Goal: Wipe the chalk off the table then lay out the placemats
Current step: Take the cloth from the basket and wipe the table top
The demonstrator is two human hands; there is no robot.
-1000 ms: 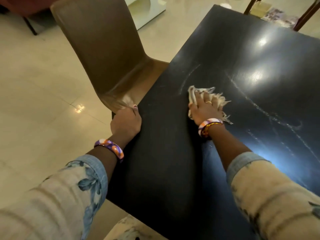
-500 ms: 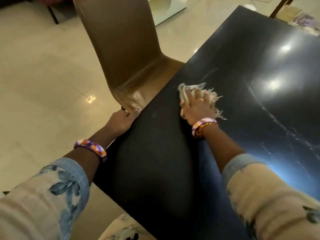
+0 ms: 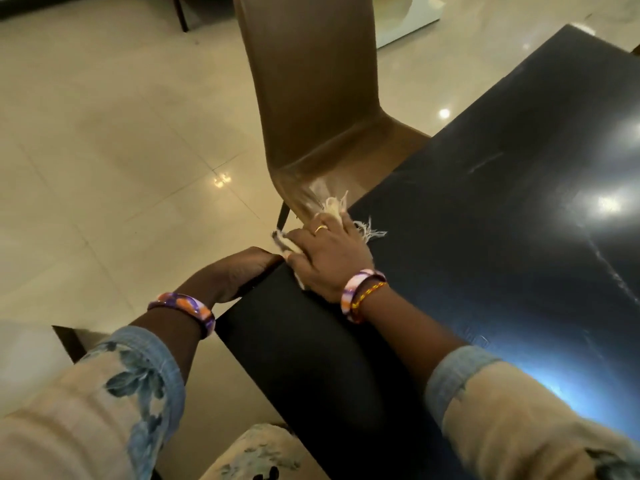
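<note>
Pale frayed cloth (image 3: 332, 207) at the left edge of the black table (image 3: 485, 237), pinned flat under the right hand (image 3: 327, 258), loose threads sticking out past the fingertips and to the right of the hand, 1 end poking out by the thumb over the table edge. Fingers spread and pressing down on the cloth, gold ring (image 3: 320, 229) on 1 finger, 2 bracelets at the wrist. Faint chalk streaks (image 3: 485, 164) on the glossy top farther right, well apart from the cloth. Left hand (image 3: 242, 271) just beside, curled over the table edge near the corner and gripping it, fingertips hidden below. Orange and purple bangle (image 3: 183, 308) on that wrist. Brown chair (image 3: 311, 109) tucked against the table, directly behind the cloth. Pale tiled floor (image 3: 104, 150) all around.
</note>
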